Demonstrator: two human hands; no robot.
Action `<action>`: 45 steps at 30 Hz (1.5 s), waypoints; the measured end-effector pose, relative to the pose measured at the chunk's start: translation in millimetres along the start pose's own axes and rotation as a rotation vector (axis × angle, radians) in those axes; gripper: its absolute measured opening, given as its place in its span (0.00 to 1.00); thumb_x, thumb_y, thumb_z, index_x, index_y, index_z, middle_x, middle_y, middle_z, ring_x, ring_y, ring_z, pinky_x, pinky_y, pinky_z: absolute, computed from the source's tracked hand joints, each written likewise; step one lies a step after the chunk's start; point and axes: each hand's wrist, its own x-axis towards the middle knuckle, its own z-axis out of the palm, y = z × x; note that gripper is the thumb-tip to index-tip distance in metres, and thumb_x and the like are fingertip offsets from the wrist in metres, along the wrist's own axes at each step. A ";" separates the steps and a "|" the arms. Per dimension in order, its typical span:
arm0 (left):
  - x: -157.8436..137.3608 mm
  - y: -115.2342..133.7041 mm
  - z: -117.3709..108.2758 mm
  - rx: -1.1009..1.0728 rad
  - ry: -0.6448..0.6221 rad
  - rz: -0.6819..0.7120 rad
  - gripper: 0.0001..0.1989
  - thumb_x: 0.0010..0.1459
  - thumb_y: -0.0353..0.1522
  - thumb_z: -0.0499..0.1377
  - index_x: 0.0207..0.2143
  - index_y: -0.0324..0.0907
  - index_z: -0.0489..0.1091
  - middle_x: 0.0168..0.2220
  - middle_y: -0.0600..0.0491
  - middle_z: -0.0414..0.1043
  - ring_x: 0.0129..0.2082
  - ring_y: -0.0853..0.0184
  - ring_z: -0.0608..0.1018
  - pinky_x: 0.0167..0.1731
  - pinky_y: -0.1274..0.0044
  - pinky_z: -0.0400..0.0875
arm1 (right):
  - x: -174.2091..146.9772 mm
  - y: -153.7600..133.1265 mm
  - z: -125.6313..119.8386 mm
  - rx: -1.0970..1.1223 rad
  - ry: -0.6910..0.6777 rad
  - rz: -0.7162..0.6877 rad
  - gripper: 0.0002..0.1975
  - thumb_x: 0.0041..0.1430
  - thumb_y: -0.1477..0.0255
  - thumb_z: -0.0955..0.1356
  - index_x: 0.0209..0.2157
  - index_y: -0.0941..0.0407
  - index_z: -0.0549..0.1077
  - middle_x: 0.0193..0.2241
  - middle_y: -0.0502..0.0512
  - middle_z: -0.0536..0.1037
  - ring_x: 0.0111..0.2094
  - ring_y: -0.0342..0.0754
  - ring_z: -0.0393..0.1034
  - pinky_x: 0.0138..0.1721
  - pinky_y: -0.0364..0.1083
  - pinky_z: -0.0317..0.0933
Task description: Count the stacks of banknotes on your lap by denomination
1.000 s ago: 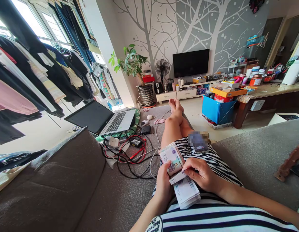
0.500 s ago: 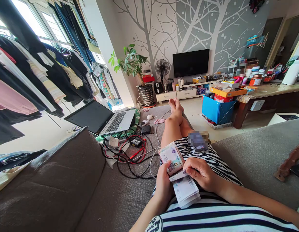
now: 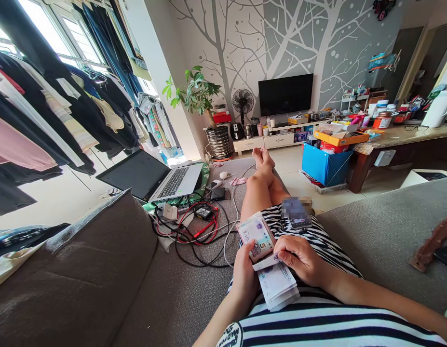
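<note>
My left hand (image 3: 245,270) is closed round a stack of banknotes (image 3: 258,233), its thumb lying on the top note, which bears a 5. My right hand (image 3: 299,260) pinches the end of a folded note strip (image 3: 266,262) that crosses the stack. Below that strip, the lower ends of several banknotes (image 3: 279,284) fan out over my striped clothing (image 3: 328,327). A phone (image 3: 299,221), its screen blurred out, rests on my lap just beyond my right hand. The fingers under the stack are hidden.
Tangled cables (image 3: 197,236) and an open laptop (image 3: 176,183) lie on the grey sofa (image 3: 194,299) to my left. A sofa cushion (image 3: 93,260) stands nearer. To the right are a blue storage box (image 3: 326,164) and a cluttered table (image 3: 397,132). A television (image 3: 286,94) stands ahead.
</note>
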 end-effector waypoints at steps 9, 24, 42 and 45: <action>4.7 -1.7 -4.6 -0.021 -0.009 0.004 0.11 0.42 0.34 0.64 0.30 0.36 0.75 0.29 0.49 0.80 0.32 0.59 0.80 0.35 0.73 0.73 | 1.2 -1.5 -0.9 -0.027 0.003 -0.028 0.18 0.70 0.61 0.58 0.31 0.56 0.70 0.26 0.52 0.72 0.29 0.45 0.66 0.33 0.44 0.59; 7.5 -3.9 -7.7 -0.015 -0.009 0.002 0.13 0.42 0.34 0.64 0.32 0.36 0.75 0.30 0.48 0.80 0.33 0.58 0.81 0.36 0.72 0.73 | -2.8 -0.6 0.0 0.004 -0.004 -0.001 0.17 0.69 0.62 0.59 0.32 0.56 0.71 0.27 0.52 0.74 0.30 0.45 0.67 0.35 0.44 0.59; 15.4 -7.5 -14.8 0.046 -0.081 0.056 0.11 0.44 0.34 0.64 0.31 0.36 0.76 0.32 0.48 0.80 0.31 0.62 0.80 0.39 0.72 0.73 | 6.1 9.3 4.7 -0.067 0.154 0.283 0.21 0.65 0.57 0.63 0.24 0.56 0.65 0.19 0.46 0.66 0.21 0.42 0.60 0.26 0.42 0.52; 13.7 -4.4 -13.2 0.085 -0.069 0.055 0.11 0.41 0.32 0.65 0.30 0.37 0.75 0.31 0.48 0.80 0.30 0.62 0.80 0.38 0.72 0.73 | 12.3 12.5 7.3 -0.119 0.187 0.365 0.18 0.62 0.60 0.66 0.23 0.56 0.64 0.19 0.46 0.65 0.22 0.42 0.59 0.25 0.42 0.51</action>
